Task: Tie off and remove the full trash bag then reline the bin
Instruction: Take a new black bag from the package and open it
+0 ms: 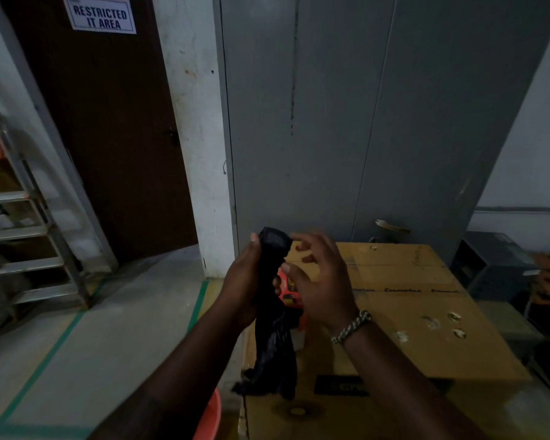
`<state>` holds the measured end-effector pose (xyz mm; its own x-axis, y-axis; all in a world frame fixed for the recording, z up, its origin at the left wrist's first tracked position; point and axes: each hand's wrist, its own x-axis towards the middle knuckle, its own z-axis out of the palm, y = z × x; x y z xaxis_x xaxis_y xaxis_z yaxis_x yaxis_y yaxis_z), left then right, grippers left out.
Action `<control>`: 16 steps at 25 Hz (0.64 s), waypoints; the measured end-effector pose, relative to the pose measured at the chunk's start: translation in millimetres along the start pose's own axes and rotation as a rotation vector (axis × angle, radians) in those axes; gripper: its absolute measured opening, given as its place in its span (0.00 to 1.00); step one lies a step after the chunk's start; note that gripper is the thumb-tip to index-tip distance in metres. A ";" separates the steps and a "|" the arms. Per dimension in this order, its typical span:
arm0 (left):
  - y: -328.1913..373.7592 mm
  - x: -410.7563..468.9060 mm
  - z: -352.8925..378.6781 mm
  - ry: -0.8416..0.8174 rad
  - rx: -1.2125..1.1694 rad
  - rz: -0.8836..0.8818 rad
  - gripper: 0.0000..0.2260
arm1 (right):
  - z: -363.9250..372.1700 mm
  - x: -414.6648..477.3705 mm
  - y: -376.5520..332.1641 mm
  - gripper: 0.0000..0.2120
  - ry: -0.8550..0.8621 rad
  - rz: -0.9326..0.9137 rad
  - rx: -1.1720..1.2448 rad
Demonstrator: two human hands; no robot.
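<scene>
A folded black trash bag (275, 341) hangs in front of me above a cardboard box. My left hand (243, 281) grips it near its top, and the bag's upper end sticks out above the fingers. My right hand (318, 274) hovers just right of the bag with fingers loosely spread; whether its fingertips touch the bag I cannot tell. A white beaded bracelet is on my right wrist. An orange-red bin rim (208, 417) shows at the bottom edge, mostly hidden by my left forearm.
A large cardboard box (410, 312) stands below my hands, with a red packet (288, 292) on it behind the bag. Grey metal cabinet (378, 122) behind, a brown door (115, 138) marked "RESTRICTED IT AREA" at left, a metal ladder (29, 249) far left.
</scene>
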<state>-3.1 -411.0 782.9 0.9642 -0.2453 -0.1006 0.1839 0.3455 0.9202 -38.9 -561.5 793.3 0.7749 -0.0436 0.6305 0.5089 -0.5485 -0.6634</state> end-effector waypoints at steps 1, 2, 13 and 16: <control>-0.1 -3.4 2.2 -0.031 0.038 0.016 0.30 | -0.9 4.8 -2.3 0.26 -0.038 0.044 0.017; 0.1 -6.9 4.4 -0.056 0.075 0.033 0.28 | -0.7 8.9 -2.5 0.30 -0.075 0.073 0.042; 7.5 -20.9 -6.3 -0.194 0.242 0.167 0.36 | 1.4 30.4 -6.2 0.04 -0.041 0.310 0.516; 11.1 -22.8 -4.4 -0.148 0.356 0.259 0.40 | 2.0 33.1 -6.7 0.06 -0.078 0.377 0.568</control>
<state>-22.2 -397.6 793.8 0.9273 -0.3277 0.1811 -0.1616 0.0861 0.9831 -15.9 -557.6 817.7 0.9516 -0.0739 0.2983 0.3002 0.0159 -0.9537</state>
